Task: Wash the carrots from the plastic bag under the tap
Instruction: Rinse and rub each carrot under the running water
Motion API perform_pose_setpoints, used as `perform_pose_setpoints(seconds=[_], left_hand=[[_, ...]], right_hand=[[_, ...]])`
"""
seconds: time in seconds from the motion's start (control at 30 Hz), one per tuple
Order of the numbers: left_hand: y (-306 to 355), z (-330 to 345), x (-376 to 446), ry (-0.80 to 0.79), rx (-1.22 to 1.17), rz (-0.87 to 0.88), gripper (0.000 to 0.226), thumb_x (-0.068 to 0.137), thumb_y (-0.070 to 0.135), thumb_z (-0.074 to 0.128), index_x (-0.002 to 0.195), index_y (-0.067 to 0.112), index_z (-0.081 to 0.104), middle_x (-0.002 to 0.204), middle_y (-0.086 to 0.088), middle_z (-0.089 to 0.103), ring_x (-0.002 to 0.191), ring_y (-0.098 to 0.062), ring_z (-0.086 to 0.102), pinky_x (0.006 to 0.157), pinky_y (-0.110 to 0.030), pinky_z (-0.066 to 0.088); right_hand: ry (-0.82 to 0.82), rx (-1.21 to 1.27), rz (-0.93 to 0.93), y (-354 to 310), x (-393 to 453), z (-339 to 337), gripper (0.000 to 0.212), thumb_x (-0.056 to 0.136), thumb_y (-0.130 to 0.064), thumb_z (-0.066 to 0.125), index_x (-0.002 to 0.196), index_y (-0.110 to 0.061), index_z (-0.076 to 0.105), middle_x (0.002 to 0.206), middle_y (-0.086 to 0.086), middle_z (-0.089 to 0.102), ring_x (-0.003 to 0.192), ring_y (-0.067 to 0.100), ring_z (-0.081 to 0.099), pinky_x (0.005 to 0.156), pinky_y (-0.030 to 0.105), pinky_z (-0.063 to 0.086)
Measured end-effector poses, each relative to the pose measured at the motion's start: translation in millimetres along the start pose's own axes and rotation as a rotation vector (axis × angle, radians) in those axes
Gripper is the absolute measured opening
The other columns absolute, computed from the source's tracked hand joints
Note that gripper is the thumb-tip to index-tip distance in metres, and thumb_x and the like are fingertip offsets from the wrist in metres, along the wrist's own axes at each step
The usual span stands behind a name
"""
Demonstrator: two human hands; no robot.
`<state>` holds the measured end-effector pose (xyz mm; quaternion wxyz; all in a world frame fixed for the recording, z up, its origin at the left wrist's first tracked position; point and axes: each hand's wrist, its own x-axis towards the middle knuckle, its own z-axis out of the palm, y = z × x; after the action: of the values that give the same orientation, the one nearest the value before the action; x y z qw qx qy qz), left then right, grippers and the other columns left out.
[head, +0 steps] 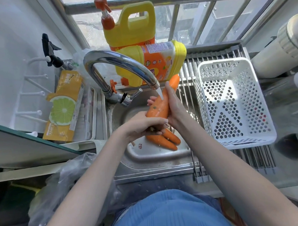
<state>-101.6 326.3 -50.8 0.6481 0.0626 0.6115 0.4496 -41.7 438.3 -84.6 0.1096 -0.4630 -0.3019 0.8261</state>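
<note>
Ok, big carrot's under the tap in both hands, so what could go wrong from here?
1. The wet carrot, held by the left hand at its thick end and the right hand along its side, may slip into the sink.
2. Water hitting it may splash toward the white basket.
3. The two carrots lying in the basin sit near the drain and out of the stream, so they are easily skipped.

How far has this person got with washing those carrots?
Done: the carrots are out of the plastic bag. In hand: both hands, left hand and right hand, hold one carrot under the running tap. Left: two carrots in the sink, basket empty.
</note>
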Motion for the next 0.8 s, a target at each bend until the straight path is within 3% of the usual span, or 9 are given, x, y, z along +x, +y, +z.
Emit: perform_pose_setpoints(seconds=[0.07,0.13,0.23,0.3,0.37,0.47,0.57,0.7,0.8], left_hand=[[-0.3,7.6,4.6,0.146,0.155,0.081,0.017,0.077,0.002,0.075,0.089,0.005,0.063,0.076,-0.01,0.065,0.065,-0.02,0.064,0.059,-0.024,0.056],[-3.1,11.6,8.5,0.259,0.214,0.12,0.014,0.074,-0.004,0.07,0.084,0.003,0.063,0.07,-0.011,0.062,0.06,-0.021,0.061,0.057,-0.027,0.055],[-11.1,12.2,11.9,0.303,0.266,0.172,0.011,0.067,-0.004,0.068,0.073,0.005,0.063,0.063,-0.012,0.06,0.057,-0.023,0.058,0.055,-0.032,0.051],[-11.8,10.3,12.5,0.296,0.356,0.195,0.014,0.067,-0.001,0.068,0.065,0.01,0.06,0.056,-0.006,0.058,0.053,-0.019,0.057,0.051,-0.03,0.048],[-9.9,12.7,10.9,0.287,0.364,0.21,0.017,0.069,-0.004,0.068,0.067,0.011,0.059,0.055,-0.003,0.058,0.051,-0.018,0.056,0.051,-0.029,0.048],[-10.1,20.7,8.5,0.311,0.338,0.216,0.017,0.068,-0.002,0.069,0.075,0.01,0.059,0.059,-0.007,0.063,0.053,-0.019,0.059,0.055,-0.028,0.05],[-16.1,17.2,8.2,0.323,0.277,0.213,0.013,0.07,-0.002,0.07,0.076,0.006,0.062,0.062,-0.011,0.063,0.055,-0.021,0.059,0.057,-0.029,0.05],[-20.1,10.1,7.9,0.298,0.186,0.192,0.016,0.073,-0.006,0.067,0.083,0.008,0.069,0.07,-0.012,0.065,0.06,-0.021,0.062,0.061,-0.031,0.056],[-22.5,11.2,7.7,0.295,0.169,0.191,0.019,0.074,-0.005,0.07,0.092,0.002,0.071,0.073,-0.013,0.064,0.061,-0.022,0.061,0.061,-0.031,0.054]], right_hand=[[0.058,-0.145,-0.071,8.0,-3.9,-2.6,0.078,0.079,-0.056,0.071,0.133,-0.007,0.044,0.108,0.023,0.069,0.091,0.028,0.072,0.081,0.047,0.059],[0.045,-0.309,-0.105,16.4,-12.2,-5.3,0.083,0.07,-0.054,0.077,0.132,-0.011,0.045,0.12,0.019,0.063,0.103,0.026,0.068,0.09,0.045,0.056],[-0.076,-0.409,-0.059,19.3,-26.0,-16.7,0.067,0.08,-0.02,0.079,0.131,-0.012,0.036,0.12,0.017,0.059,0.098,0.022,0.066,0.073,0.032,0.058],[-0.101,-0.435,-0.071,19.1,-34.2,-22.3,0.068,0.079,-0.013,0.08,0.13,-0.013,0.035,0.115,0.014,0.06,0.094,0.021,0.067,0.064,0.03,0.058],[0.015,-0.513,-0.2,20.2,-33.4,-22.1,0.061,0.083,-0.028,0.078,0.13,-0.009,0.044,0.113,0.011,0.064,0.096,0.017,0.067,0.069,0.024,0.056],[0.213,-0.645,-0.343,14.6,-27.0,-18.2,0.054,0.094,-0.054,0.053,0.124,-0.01,0.055,0.108,0.006,0.067,0.098,0.017,0.065,0.078,0.026,0.049],[0.01,-0.631,-0.226,17.1,-26.2,-23.5,0.048,0.098,-0.043,0.052,0.133,-0.011,0.044,0.112,0.003,0.061,0.102,0.016,0.063,0.079,0.021,0.05],[-0.306,-0.512,-0.071,27.3,-18.7,-41.3,0.083,0.08,-0.036,0.078,0.146,-0.026,0.029,0.126,0.014,0.061,0.115,0.027,0.063,0.096,0.042,0.052],[-0.371,-0.382,-0.041,25.4,-18.1,-45.5,0.075,0.083,-0.019,0.076,0.145,-0.022,0.033,0.116,0.018,0.064,0.107,0.031,0.066,0.094,0.044,0.054]])
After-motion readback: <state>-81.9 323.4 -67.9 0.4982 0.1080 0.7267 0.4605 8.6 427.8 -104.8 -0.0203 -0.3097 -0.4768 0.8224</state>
